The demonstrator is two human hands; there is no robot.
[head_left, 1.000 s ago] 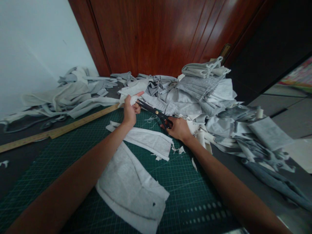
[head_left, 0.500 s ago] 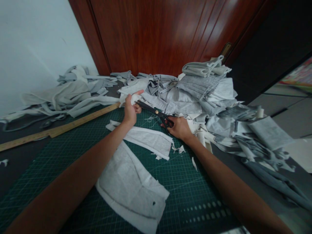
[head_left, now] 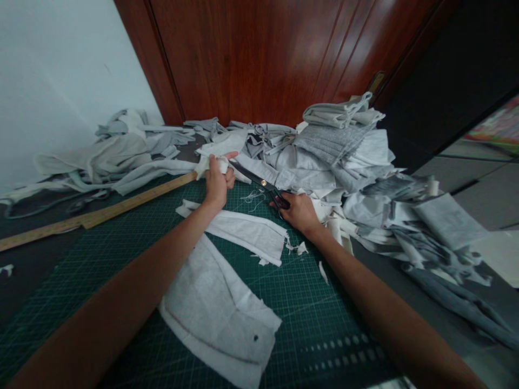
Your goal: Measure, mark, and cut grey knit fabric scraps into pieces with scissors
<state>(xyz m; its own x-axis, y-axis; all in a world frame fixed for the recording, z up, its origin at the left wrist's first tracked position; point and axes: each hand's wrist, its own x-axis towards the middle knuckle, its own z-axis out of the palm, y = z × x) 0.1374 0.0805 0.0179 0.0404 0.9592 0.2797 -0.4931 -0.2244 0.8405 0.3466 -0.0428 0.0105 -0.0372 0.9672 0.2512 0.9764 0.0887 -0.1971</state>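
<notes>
My left hand (head_left: 219, 181) is closed on a crumpled white piece of fabric (head_left: 221, 164), its index finger pointing right. The black fabric scissors (head_left: 263, 183) are held by their handles in my right hand (head_left: 298, 212). Their tips reach close to my left fingers; whether they touch the fabric I cannot tell. Nearer me, a narrow strip of white fabric (head_left: 251, 232) with frayed ends lies on the green cutting mat (head_left: 308, 302). Below it is a larger grey-white fabric panel (head_left: 219, 313) with a small dark hole, partly under my left forearm.
A wooden ruler (head_left: 133, 204) lies across the mat's left edge. Grey fabric scraps (head_left: 101, 154) are heaped at the back left. Folded fabric stacks (head_left: 336, 140) rise at the back right before a wooden door (head_left: 251, 59). Loose threads (head_left: 253, 201) lie under the scissors.
The scissors have shifted slightly right, their blades looking closer together. The fabric in my left hand has moved a little left.
</notes>
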